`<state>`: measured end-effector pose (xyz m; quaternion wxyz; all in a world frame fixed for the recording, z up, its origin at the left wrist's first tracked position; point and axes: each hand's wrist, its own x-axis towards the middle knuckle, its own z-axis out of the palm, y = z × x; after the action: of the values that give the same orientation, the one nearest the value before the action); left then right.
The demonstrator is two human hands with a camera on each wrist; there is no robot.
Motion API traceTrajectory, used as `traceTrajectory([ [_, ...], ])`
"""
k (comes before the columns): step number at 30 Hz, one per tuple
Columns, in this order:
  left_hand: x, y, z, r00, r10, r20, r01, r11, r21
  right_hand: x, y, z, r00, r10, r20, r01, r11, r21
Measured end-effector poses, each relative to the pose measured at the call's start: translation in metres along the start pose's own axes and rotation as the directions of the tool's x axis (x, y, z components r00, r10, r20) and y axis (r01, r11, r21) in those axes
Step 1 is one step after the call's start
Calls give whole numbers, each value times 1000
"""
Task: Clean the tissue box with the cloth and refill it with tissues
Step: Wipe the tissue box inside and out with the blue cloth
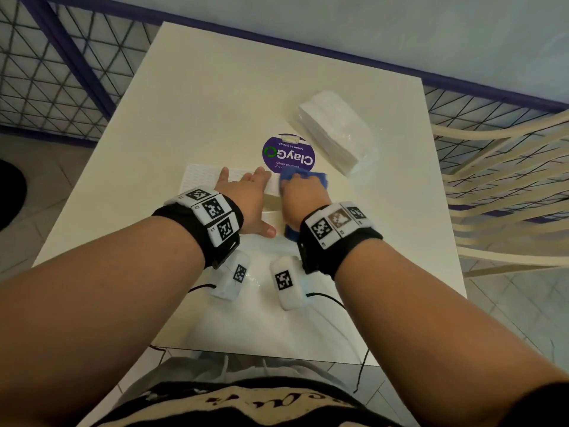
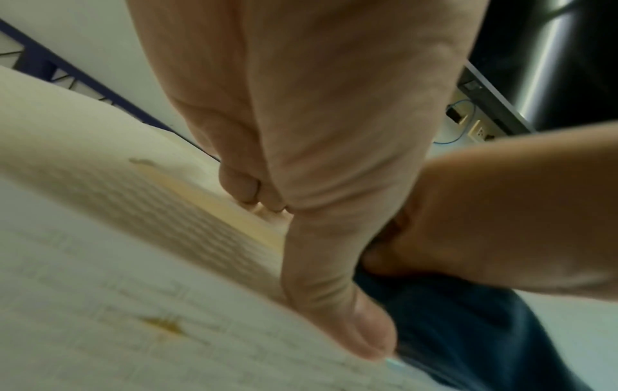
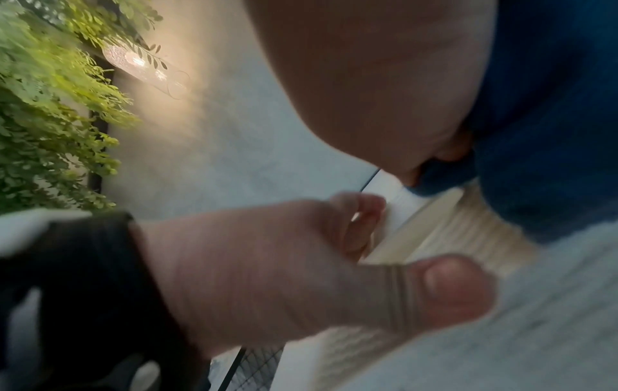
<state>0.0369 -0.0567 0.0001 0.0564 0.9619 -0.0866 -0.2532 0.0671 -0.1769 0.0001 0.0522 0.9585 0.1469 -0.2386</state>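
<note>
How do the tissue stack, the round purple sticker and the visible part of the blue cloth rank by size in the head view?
1. Tissue stack, clearly largest.
2. Round purple sticker.
3. Blue cloth, smallest as seen, but the right hand hides most of it, so its true size is unsure.

Tissue box (image 1: 201,177) at the middle of the table (image 1: 215,87), lying flat. Left hand (image 1: 246,201) on top of the box, fingers over the far edge, thumb (image 2: 337,312) against the near side. Right hand (image 1: 303,195) just right of the left hand, at the box's right end, on top of the cloth (image 1: 308,177). Cloth between right hand and box, reaching past the fingers on the far side and below the wrist on the near side. Round sticker (image 1: 288,155) on the table just behind both hands. Stack of tissues (image 1: 335,131) behind and to the right of the sticker, apart from the box. Chair (image 1: 505,180) right of the table. Mesh fence (image 1: 46,72) behind and left of the table.
</note>
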Motion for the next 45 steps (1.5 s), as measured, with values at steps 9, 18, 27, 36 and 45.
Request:
traceTrajectory([
  [9, -1, -4, 1, 999, -43, -3, 43, 998, -54, -4, 25, 4, 994, 90, 64, -88, 996, -28],
  [18, 1, -6, 3, 999, -32, -33, 30, 998, -63, 1, 2, -10, 982, -154, 109, 174, 963, -204],
  [27, 5, -5, 4, 997, -75, -19, 74, 997, -32, -15, 13, -15, 997, -64, 48, 69, 990, -119],
  [36, 5, 1, 2, 996, -78, -48, 77, 997, -11, -66, 22, 0, 937, -195, 290, 245, 958, -149],
  [45, -3, 0, 1, 998, -62, -6, 62, 998, 11, -53, 19, 4, 976, -150, 155, 158, 987, -36],
])
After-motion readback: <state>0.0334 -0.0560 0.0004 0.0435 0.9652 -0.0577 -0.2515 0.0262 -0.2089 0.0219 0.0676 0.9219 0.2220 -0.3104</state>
